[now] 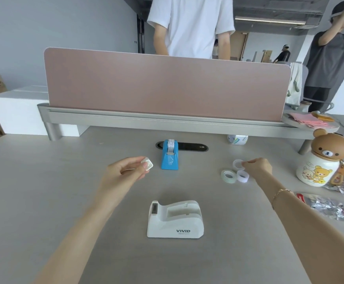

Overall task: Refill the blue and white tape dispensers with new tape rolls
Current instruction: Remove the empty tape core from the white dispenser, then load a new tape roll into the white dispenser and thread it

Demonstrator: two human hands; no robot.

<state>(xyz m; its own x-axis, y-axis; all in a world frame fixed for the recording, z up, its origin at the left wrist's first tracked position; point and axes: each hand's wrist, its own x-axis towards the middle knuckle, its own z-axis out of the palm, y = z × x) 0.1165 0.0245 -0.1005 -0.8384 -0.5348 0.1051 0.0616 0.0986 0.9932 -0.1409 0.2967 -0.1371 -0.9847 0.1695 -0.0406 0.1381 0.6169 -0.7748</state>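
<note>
Left hand [126,171] pinching a small white piece [147,163]; right hand [257,167] pinching a faint clear ring [237,163].

Bright, even daylight fills my view; a ceiling strip light [269,19] glows far beyond my fingers. Shadows under my hands are faint and soft. Lines bow near the edges, and everything looks slightly soft, the far background most.

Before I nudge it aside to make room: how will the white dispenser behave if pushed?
The white dispenser has a broad flat base and sits low, so it will probably slide, not tip. Its roll slot looks empty, so perhaps lighter than usual. The hard shell should stay rigid.
</note>
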